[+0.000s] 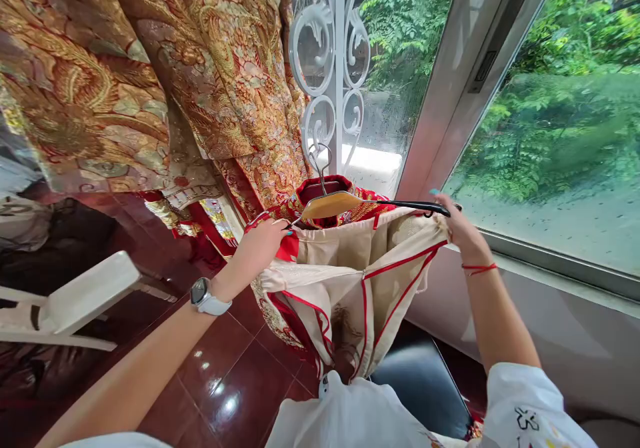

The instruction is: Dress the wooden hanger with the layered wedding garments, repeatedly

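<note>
A cream skirt (pixel 345 288) with red trim hangs open at its waist between my hands, its lining showing. My left hand (pixel 265 240) is closed on the left end of the waistband, by the hanger's arm. At the other end, my right hand (pixel 461 228) grips the waistband together with the tip of a hanger's black arm (pixel 413 205). A tan hanger body (pixel 333 205) lies between them, below metal hooks (pixel 320 161) at the window grille. Behind it is a red embroidered jacket (pixel 357 195) with a stand collar. Fingers are partly hidden by cloth.
Gold and red embroidered garments (pixel 225 68) hang at the upper left. A white scrolled grille (pixel 337 68) stands before the window (pixel 540 181) on the right. Below are a black seat (pixel 420 381) and red floor tiles (pixel 225 368). A white chair (pixel 90 295) stands left.
</note>
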Available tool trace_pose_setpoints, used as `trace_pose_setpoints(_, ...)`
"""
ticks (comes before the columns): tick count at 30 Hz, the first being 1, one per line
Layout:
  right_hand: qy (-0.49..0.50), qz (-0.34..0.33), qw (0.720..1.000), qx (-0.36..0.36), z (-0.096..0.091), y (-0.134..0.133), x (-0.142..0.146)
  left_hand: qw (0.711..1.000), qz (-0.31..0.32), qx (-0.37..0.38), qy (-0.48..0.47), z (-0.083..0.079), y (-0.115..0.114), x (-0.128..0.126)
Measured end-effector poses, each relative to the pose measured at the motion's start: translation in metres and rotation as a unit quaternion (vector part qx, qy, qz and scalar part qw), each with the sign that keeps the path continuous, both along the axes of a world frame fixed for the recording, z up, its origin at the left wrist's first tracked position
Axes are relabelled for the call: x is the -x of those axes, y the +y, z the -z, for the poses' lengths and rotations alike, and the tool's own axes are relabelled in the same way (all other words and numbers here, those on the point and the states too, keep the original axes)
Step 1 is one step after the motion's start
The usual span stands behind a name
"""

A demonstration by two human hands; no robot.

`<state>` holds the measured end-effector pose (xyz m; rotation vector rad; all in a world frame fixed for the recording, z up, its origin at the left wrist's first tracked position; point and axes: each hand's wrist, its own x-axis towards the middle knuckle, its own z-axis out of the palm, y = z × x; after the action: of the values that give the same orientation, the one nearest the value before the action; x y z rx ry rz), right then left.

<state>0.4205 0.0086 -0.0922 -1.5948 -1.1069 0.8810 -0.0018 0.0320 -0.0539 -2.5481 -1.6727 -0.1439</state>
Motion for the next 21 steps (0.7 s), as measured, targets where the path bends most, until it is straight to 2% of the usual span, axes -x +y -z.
trace_pose_setpoints(3,0.065,-0.065,0.991,0.092,-0.034,-0.011,-0.011,1.0,0.009,0.004,-0.019,0.003,0.002,-0.001)
trace_pose_setpoints(5,0.017,-0.083,0.992,0.092,-0.046,-0.017,-0.01,1.0,0.005,-0.007,-0.03,0.007,0.003,-0.002)
trace_pose_setpoints(9,0.005,-0.072,0.994,0.08,-0.053,-0.015,-0.001,0.999,-0.001,-0.01,-0.046,0.013,0.005,-0.004)
trace_pose_setpoints(13,-0.052,-0.067,0.992,0.088,-0.059,-0.003,0.003,0.996,0.002,0.041,-0.083,0.01,0.008,0.002)
trace_pose_setpoints(15,-0.082,-0.085,0.99,0.074,-0.06,0.002,0.003,0.99,0.014,0.097,-0.105,0.004,0.001,0.008)
trace_pose_setpoints(17,-0.081,-0.093,0.991,0.059,-0.059,0.005,0.003,0.987,-0.013,0.109,-0.119,-0.006,-0.019,0.007)
trace_pose_setpoints(18,-0.074,-0.093,0.991,0.056,-0.059,0.007,0.003,0.988,-0.039,0.076,-0.126,-0.012,-0.031,0.002)
trace_pose_setpoints(20,-0.061,-0.091,0.992,0.062,-0.057,0.009,0.001,0.985,-0.082,-0.052,-0.146,-0.026,-0.055,-0.02)
trace_pose_setpoints(21,-0.056,-0.092,0.992,0.067,-0.056,0.009,0.0,0.978,-0.067,-0.121,-0.158,-0.033,-0.062,-0.038)
